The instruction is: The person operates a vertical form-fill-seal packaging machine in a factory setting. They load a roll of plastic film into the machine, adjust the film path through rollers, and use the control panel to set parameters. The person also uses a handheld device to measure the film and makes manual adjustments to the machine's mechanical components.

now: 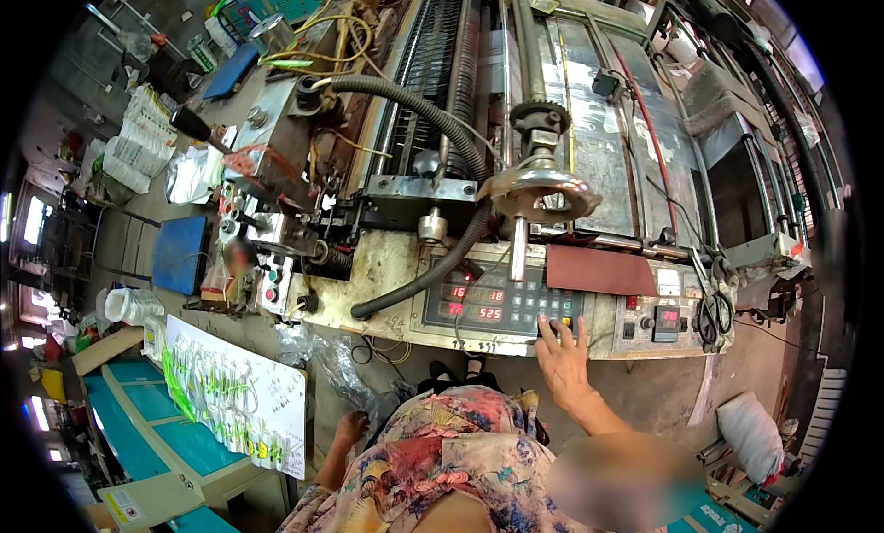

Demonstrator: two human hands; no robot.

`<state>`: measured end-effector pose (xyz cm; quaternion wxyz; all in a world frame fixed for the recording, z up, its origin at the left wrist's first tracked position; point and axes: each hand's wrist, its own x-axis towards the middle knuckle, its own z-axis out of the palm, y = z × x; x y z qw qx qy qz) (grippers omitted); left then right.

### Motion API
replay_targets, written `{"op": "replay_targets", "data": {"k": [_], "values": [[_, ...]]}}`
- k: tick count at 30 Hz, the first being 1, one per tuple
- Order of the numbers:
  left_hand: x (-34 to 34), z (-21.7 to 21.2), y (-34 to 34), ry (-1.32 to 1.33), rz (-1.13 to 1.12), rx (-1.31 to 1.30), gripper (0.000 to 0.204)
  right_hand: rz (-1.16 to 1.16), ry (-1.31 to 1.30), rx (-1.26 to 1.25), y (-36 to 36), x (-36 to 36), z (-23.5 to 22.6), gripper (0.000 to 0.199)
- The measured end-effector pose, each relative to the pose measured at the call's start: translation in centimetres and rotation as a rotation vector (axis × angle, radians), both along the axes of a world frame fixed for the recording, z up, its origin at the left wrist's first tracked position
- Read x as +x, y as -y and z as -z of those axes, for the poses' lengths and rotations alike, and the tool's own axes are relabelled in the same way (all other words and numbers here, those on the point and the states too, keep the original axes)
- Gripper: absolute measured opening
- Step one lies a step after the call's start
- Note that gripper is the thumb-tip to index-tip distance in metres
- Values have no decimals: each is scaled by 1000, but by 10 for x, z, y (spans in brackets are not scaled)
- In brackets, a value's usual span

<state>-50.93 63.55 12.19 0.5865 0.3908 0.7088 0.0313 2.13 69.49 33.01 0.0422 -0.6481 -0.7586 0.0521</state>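
Note:
My right hand (564, 360) reaches to the lower right edge of a dark control panel (442, 298) with red lit digits and rows of buttons. Its fingers are stretched out and spread, with the tips at the buttons near the panel's corner, and it holds nothing. My left hand (351, 430) hangs low at my side, close to some crumpled clear plastic film (343, 372). Its fingers are mostly hidden, so I cannot make out whether it is open or closed.
Above the panel stand a metal handwheel (543, 194) and a ribbed grey hose (414, 105). Black-handled scissors (707, 314) hang at the machine's right end, beside a small red display (665, 323). A white board (241, 399) with bundled green-and-white pieces lies at left; a pale sack (750, 433) rests lower right.

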Motion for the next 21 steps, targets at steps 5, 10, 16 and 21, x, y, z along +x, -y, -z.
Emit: {"op": "replay_targets", "data": {"k": [5,10,16,21], "values": [[1,27,-2,49,-69,33,24,-17,43,-6,5,7,7,15],[-33,102,23,-10,287,195,33,-106,35,30,-5,10,6,17],[7,75,-34,-72,306,72,34,-53,139,-73,5,11,-12,22],[9,66,-66,-45,328,60,34,2,121,-80,3,-3,-9,23]]}}
